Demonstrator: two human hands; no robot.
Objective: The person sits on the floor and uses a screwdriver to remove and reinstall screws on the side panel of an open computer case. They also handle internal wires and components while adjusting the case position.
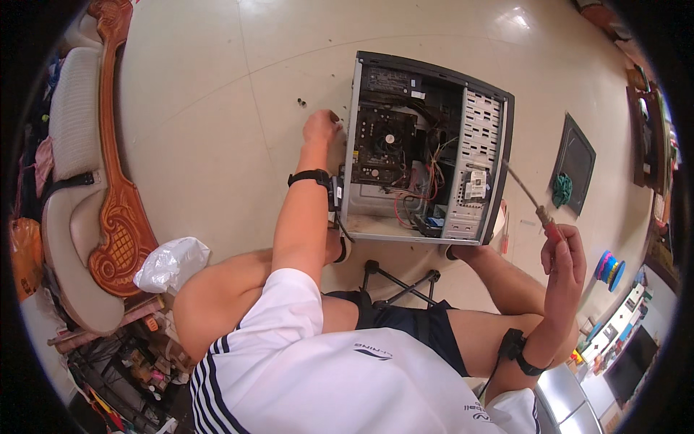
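Observation:
An open desktop computer case (pixel 490 217) lies before me with its side uncovered. Inside are a motherboard (pixel 374 127) with a round CPU cooler fan (pixel 390 139), a power supply (pixel 387 81), loose cables (pixel 434 163) and a labelled drive (pixel 477 187) in the metal bay. My left hand (pixel 320 127) is low beside the case's left side, fingers curled; whether they hold anything small is hidden. To the right of the case, my right hand (pixel 565 252) grips a screwdriver (pixel 552 229) by its red handle, its shaft slanting up-left toward the case edge.
Small dark screws (pixel 301 101) lie on the tiled floor. Rightward are a black panel (pixel 577 157) with a green cloth (pixel 562 190), another red-handled tool (pixel 505 241) and a blue spool (pixel 610 270). A carved wooden sofa (pixel 116 217) and white plastic bag (pixel 172 263) stand left.

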